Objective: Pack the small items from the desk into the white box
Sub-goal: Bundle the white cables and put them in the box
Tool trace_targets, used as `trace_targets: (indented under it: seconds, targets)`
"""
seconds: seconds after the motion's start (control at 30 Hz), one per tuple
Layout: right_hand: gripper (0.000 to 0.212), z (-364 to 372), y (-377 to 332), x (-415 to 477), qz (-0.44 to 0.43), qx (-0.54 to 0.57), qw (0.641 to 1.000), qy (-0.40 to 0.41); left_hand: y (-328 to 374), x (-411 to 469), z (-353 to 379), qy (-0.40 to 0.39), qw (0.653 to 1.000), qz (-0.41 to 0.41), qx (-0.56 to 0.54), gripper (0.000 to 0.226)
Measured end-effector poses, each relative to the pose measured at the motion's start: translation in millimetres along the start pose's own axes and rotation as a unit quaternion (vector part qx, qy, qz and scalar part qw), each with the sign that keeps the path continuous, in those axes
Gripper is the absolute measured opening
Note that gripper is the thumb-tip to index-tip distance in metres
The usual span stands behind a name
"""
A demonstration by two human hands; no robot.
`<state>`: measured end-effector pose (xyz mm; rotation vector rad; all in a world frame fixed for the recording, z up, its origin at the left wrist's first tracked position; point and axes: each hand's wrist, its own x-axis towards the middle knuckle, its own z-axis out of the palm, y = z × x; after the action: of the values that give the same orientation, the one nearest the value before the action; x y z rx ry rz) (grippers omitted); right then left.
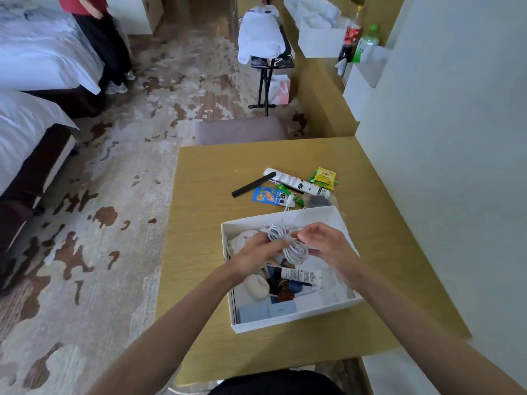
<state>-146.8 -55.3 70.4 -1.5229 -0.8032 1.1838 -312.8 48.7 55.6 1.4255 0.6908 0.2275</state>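
Both hands (256,253) (328,243) gripping coiled cable (293,246)

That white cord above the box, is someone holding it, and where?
Yes. Both hands hold the coiled white cable: the left hand pinches the coil's left side, the right hand its right side, above the white box.
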Motion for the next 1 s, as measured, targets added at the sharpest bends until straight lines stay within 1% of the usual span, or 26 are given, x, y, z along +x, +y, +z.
trace_targets:
  seconds: [0.07,0.13,0.27,0.33,0.4,0.47,0.5,0.57,0.63,0.7,0.77,0.87,0.93,1.0]
  targets:
    - [0.028,4.7,-2.7,1.1,0.028,0.024,0.999,0.036,1.3,-0.5,-1.0,-0.006,1.000,0.001,-0.015,0.031]
    - [0.028,11.1,-5.9,3.0,0.042,0.015,0.997,0.070,3.2,-0.8,-1.2,-0.012,1.000,0.007,-0.023,0.031]
    - [0.031,21.2,-9.3,9.9,0.074,0.002,0.990,0.121,6.7,-2.0,-2.8,-0.004,1.000,0.010,-0.016,0.019]
    - [0.034,24.7,-8.7,13.1,0.097,-0.015,0.987,0.128,7.8,-2.3,-4.5,0.001,1.000,0.016,-0.011,0.021]
    - [0.037,25.7,-8.5,15.3,0.110,0.014,0.988,0.111,7.3,-2.6,-6.6,0.005,1.000,0.013,-0.018,0.023]
    - [0.040,25.1,-9.0,17.1,0.096,0.092,0.986,0.096,4.1,-3.2,-9.0,0.012,1.000,-0.002,-0.011,0.025]
    - [0.041,25.1,-9.6,17.5,0.080,0.113,0.986,0.095,2.6,-3.3,-9.5,0.013,1.000,-0.012,-0.004,0.028]
    - [0.037,26.4,-10.0,18.2,0.047,0.099,0.989,0.103,0.8,-3.4,-9.6,0.021,1.000,-0.011,-0.010,0.027]
    - [0.032,27.5,-8.7,19.6,0.023,0.082,0.990,0.117,2.8,-3.9,-9.0,0.040,0.999,-0.006,-0.021,0.013]
    - [0.032,25.0,-7.9,21.8,0.011,0.084,0.986,0.140,5.0,-4.4,-6.5,0.055,0.998,-0.009,-0.018,0.002]
    - [0.035,19.0,-6.9,24.4,0.005,0.075,0.983,0.166,1.8,-3.6,-2.2,0.054,0.998,0.003,-0.012,0.005]
    - [0.038,12.4,-4.0,26.1,-0.012,0.040,0.984,0.173,-2.7,-3.6,4.0,0.044,0.999,0.006,0.001,0.005]
    - [0.037,9.2,-2.9,25.9,-0.026,0.025,0.983,0.183,-4.6,-2.4,6.4,0.038,0.999,0.004,-0.022,0.007]
    - [0.034,4.0,-3.1,25.4,-0.034,0.017,0.982,0.182,-6.4,0.4,8.7,0.026,0.998,-0.008,-0.064,0.016]
